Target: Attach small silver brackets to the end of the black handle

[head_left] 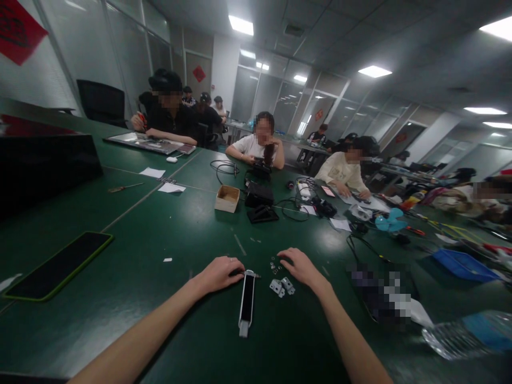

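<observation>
A long, narrow device (247,301) with a white frame and black face lies on the green table, a pale block at its near end. A thin metal pin (257,276) sticks out to the right of its far end. My left hand (222,273) rests at that far end, thumb and fingers curled together; what lies between them is hidden. My right hand (302,268) is on the table with fingers bent and apart, holding nothing visible. Beside its fingertips lie several small metal rings (274,265). Two silver metal brackets (282,287) lie between the device and my right hand.
A cardboard box (227,199), black cases (258,194) and cables stand farther back. To the left lie a black mat with green edging (60,264) and a screwdriver (125,187). To the right are a plastic bottle (468,336) and blue tray (466,265). Several people sit around.
</observation>
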### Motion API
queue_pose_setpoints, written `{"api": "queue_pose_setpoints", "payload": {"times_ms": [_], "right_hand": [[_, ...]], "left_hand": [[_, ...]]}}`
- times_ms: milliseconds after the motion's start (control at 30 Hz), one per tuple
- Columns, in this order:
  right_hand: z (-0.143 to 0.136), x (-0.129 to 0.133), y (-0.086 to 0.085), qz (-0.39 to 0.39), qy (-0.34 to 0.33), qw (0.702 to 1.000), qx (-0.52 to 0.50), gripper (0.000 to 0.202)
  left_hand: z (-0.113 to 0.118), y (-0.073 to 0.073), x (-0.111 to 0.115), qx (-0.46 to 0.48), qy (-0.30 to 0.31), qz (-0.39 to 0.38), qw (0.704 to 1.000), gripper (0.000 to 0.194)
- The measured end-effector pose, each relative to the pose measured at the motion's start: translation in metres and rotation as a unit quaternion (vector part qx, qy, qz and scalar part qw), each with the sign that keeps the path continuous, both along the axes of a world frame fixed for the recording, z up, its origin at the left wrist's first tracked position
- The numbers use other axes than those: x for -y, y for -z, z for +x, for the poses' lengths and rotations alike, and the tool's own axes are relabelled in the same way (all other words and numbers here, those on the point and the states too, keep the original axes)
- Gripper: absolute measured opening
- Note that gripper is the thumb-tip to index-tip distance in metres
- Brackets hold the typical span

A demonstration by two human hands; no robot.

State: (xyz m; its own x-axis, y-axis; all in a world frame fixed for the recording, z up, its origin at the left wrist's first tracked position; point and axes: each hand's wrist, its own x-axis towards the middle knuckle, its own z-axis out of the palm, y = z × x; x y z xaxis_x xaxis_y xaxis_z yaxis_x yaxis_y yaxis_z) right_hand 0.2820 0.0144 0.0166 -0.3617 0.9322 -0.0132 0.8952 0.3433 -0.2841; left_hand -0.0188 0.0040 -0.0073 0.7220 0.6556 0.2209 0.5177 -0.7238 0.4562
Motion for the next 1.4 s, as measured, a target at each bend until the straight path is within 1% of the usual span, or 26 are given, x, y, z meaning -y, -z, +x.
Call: {"api": "queue_pose_setpoints", "payload": {"times_ms": [100, 167, 300, 433, 567, 733, 900, 1067, 1133, 1200, 1300, 1400], "right_hand": [[-0.012, -0.011, -0.004, -0.022, -0.039, 0.999, 0.023, 0.026], [-0.019, -0.015, -0.008, -0.026, -0.047, 0.998, 0.043, 0.023], [-0.03, -0.021, -0.014, -0.04, -0.031, 0.995, 0.09, 0.019], [-0.038, -0.026, -0.015, -0.046, -0.016, 0.99, 0.131, 0.017], [-0.043, -0.026, -0.017, -0.027, -0.023, 0.989, 0.144, 0.015], [-0.047, -0.022, -0.019, -0.009, -0.029, 0.987, 0.155, 0.018], [-0.053, -0.025, -0.014, 0.0, 0.008, 0.989, 0.15, 0.013], [-0.05, -0.023, -0.012, 0.032, 0.075, 0.991, 0.105, 0.013], [-0.048, -0.017, -0.012, 0.049, 0.093, 0.992, 0.074, 0.014], [-0.05, -0.007, -0.012, 0.067, 0.098, 0.992, 0.038, 0.017], [-0.065, 0.013, -0.008, 0.1, 0.063, 0.992, -0.042, 0.021], [-0.088, 0.029, -0.005, 0.135, -0.012, 0.975, -0.177, 0.021]], "left_hand": [[0.001, 0.001, 0.0, -0.006, -0.005, 0.004, 1.0, 0.014], [0.001, 0.003, 0.0, 0.0, -0.006, 0.008, 1.0, 0.013], [0.0, 0.005, 0.0, 0.003, -0.009, 0.02, 1.0, 0.014], [0.001, 0.003, 0.002, -0.015, -0.014, 0.026, 0.999, 0.013], [0.001, 0.0, 0.004, -0.018, -0.015, 0.034, 0.999, 0.013], [0.001, 0.0, 0.005, -0.019, -0.019, 0.042, 0.999, 0.014], [0.002, 0.0, 0.006, -0.021, -0.023, 0.058, 0.998, 0.015], [-0.003, -0.005, 0.007, -0.018, -0.045, 0.06, 0.997, 0.021], [-0.006, -0.008, 0.007, -0.009, -0.058, 0.071, 0.996, 0.024], [-0.008, -0.009, 0.006, 0.007, -0.075, 0.085, 0.994, 0.028], [-0.005, -0.008, 0.006, 0.023, -0.092, 0.105, 0.99, 0.03], [0.003, -0.002, 0.006, 0.039, -0.061, 0.141, 0.987, 0.029]]}}
